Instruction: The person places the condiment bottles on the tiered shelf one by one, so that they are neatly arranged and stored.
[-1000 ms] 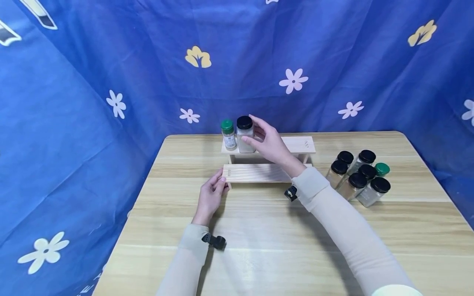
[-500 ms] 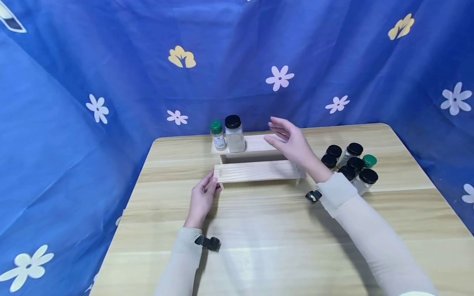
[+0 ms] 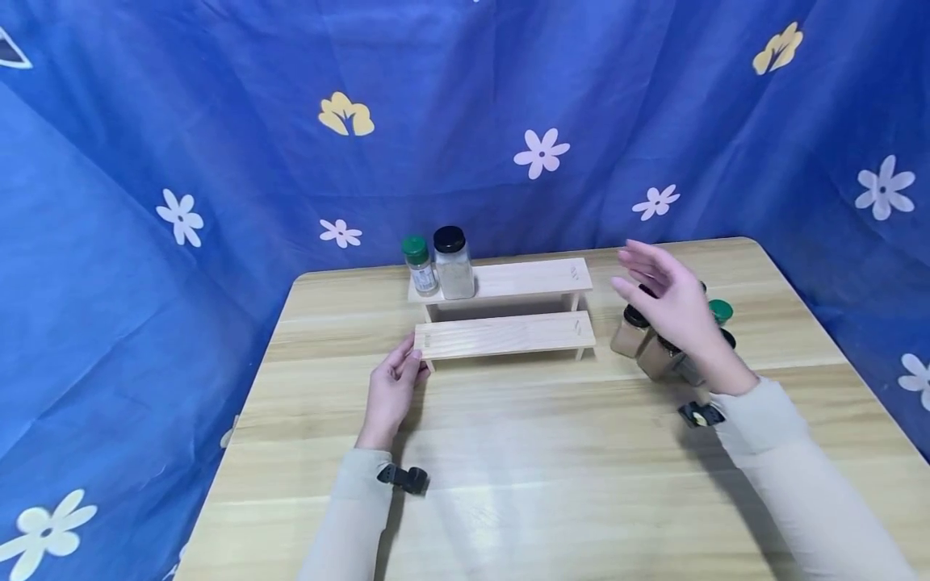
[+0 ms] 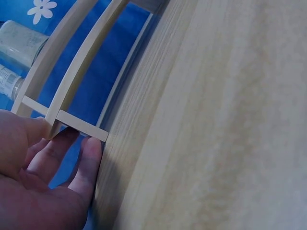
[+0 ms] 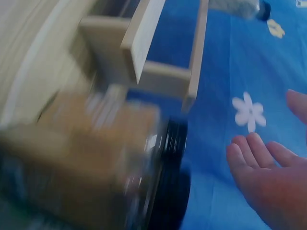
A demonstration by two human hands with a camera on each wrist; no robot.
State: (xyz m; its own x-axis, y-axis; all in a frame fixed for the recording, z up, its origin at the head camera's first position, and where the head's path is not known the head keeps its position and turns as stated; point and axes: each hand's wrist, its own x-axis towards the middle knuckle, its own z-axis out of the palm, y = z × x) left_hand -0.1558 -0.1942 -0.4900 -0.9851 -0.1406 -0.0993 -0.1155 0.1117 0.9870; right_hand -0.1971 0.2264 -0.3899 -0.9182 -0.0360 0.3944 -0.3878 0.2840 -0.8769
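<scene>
A two-tier wooden rack [image 3: 501, 336] stands near the table's back edge. My left hand [image 3: 388, 395] grips the left end of its lower shelf; in the left wrist view the thumb is on the shelf board [image 4: 79, 72] and fingers are at the end support. On the upper shelf's left side stand a small green-capped spice jar [image 3: 421, 268] and a larger black-lidded jar [image 3: 455, 273], side by side. My right hand [image 3: 676, 305] hovers above a cluster of spice jars [image 3: 657, 361], holding nothing, fingers spread from the thumb. It partly hides them.
The clustered jars, mostly black-lidded with one green lid [image 3: 721, 311], stand on the wooden table [image 3: 508, 460] right of the rack. Behind the table hangs a blue flowered cloth [image 3: 436, 121]. Brown-filled jars [image 5: 105, 129] look blurred in the right wrist view.
My right hand has let go of the black-lidded jar on the upper shelf and moved right, over the jar cluster. The left hand keeps its grip on the rack. The head view shifted slightly.
</scene>
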